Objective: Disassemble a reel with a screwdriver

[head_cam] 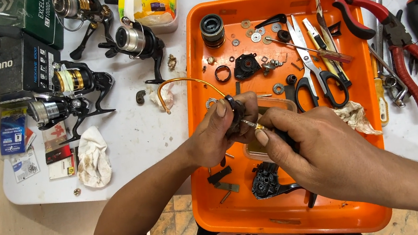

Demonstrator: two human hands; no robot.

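My left hand [221,129] grips a black reel rotor [234,110] with a curved gold bail wire [183,83] arching out to the left. My right hand [313,147] holds a thin tool with a gold collar [252,125], its metal tip touching the rotor. Both hands hover over the orange tray [295,213]. A black reel body part [267,182] lies in the tray just under my right hand.
The tray holds a spool [212,29], scissors [314,67], washers and small black parts. Red pliers [401,40] and other tools lie right of it. Several spinning reels [74,81], boxes [6,68], a rag [91,156] and packets sit on the white table at left.
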